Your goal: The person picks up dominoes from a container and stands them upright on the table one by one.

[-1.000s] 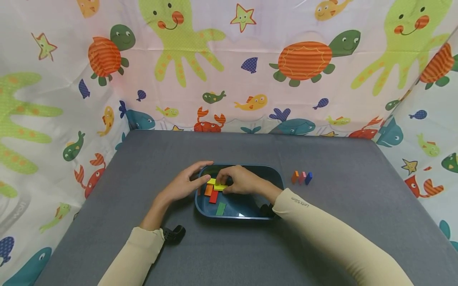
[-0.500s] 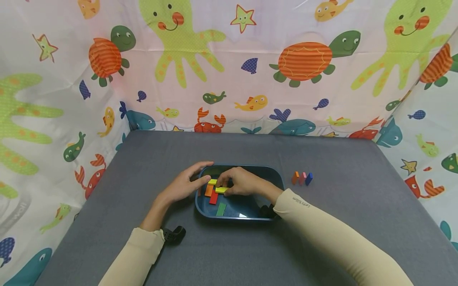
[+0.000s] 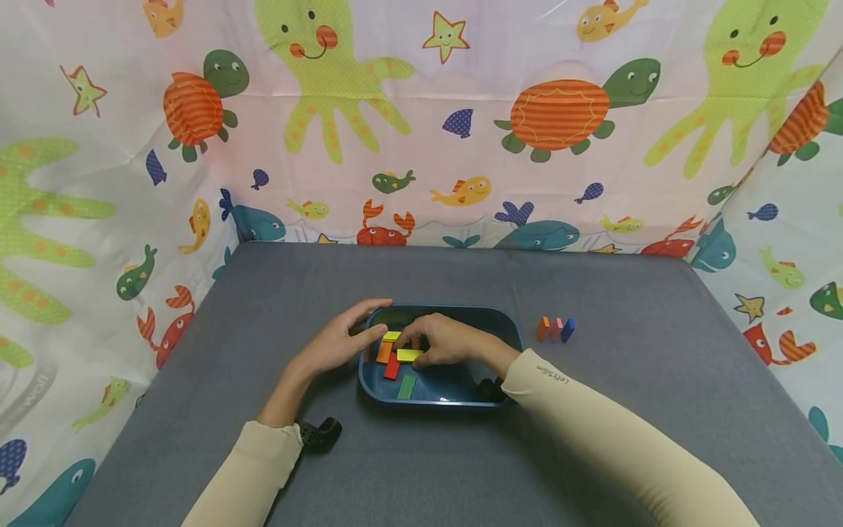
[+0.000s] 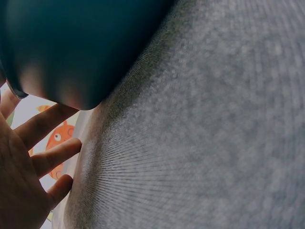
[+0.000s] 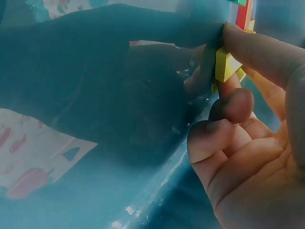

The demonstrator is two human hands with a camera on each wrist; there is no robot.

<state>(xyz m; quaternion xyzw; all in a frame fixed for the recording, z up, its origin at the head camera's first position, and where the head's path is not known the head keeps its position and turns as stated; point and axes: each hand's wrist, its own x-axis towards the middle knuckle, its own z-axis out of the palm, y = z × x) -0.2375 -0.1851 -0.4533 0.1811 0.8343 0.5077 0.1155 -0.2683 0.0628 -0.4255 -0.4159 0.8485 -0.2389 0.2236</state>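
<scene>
My right hand (image 3: 448, 339) reaches into a dark blue tray (image 3: 441, 404) and pinches a yellow block (image 3: 409, 356) between thumb and fingers. In the right wrist view the yellow block (image 5: 228, 64) shows its end face, while the other fingers curl below it. Under and beside it lie a red block (image 3: 391, 368), an orange block (image 3: 384, 352) and another yellow block (image 3: 391, 336). A green block (image 3: 406, 386) lies nearer the front wall. My left hand (image 3: 339, 337) rests at the tray's left side with its fingers extended; the left wrist view shows them spread.
Right of the tray, an orange block (image 3: 543, 329), a pink block (image 3: 556, 329) and a blue block (image 3: 568, 330) stand upright in a row on the grey tabletop (image 3: 421, 468). A curtain with printed sea animals (image 3: 560, 113) encloses the table's back and sides.
My right hand has drawn the yellow block slightly toward the near side of the tray, uncovering more of the blocks behind. My left hand has stayed in place.
</scene>
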